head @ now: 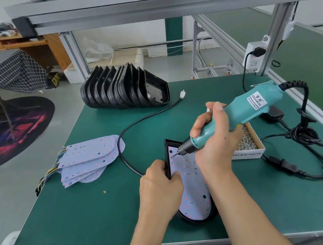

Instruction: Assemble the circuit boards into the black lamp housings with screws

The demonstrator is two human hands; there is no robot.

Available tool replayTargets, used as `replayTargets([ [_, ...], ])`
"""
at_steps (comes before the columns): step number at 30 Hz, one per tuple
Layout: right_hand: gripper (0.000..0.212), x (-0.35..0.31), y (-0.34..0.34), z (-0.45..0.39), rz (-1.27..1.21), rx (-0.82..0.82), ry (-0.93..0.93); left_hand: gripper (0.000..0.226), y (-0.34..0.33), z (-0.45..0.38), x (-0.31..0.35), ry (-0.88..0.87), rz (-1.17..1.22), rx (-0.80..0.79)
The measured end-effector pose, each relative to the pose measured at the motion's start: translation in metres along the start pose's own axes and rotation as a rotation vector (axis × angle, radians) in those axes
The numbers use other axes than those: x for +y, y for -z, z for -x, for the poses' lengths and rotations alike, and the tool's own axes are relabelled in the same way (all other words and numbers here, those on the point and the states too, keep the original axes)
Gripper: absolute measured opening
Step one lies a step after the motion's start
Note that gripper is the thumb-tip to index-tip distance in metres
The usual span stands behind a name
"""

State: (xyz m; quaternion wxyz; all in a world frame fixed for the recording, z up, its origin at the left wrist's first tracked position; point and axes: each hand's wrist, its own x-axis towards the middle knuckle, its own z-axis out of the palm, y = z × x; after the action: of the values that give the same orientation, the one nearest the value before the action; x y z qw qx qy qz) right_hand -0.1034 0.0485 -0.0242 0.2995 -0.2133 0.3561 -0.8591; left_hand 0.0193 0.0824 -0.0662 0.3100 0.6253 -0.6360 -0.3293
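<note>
Your right hand (213, 136) grips the screwdriver (236, 116), bit down on the board (192, 190); your left hand (160, 186) grips the housing (167, 156) edge on the tabletop (86, 214).

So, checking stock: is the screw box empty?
No, the screw box behind the right hand holds a heap of small silvery screws.

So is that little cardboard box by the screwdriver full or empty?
Partly full. The cardboard box holds a heap of small silvery screws, with bare inner wall showing above them. The right hand hides its near end.
</note>
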Motion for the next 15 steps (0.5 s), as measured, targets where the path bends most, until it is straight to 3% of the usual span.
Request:
replayTargets([
  [6, 0.012, -0.0030, -0.0026, 0.0038, 0.038, -0.055, 0.055, 0.042, -0.0006, 0.0020, 0.0008, -0.010, -0.019, 0.010],
  [15, 0.016, -0.0045, -0.0055, 0.0068, 0.066, -0.072, 0.064, 0.043, -0.0009, 0.0037, 0.0013, -0.011, -0.031, 0.033],
])
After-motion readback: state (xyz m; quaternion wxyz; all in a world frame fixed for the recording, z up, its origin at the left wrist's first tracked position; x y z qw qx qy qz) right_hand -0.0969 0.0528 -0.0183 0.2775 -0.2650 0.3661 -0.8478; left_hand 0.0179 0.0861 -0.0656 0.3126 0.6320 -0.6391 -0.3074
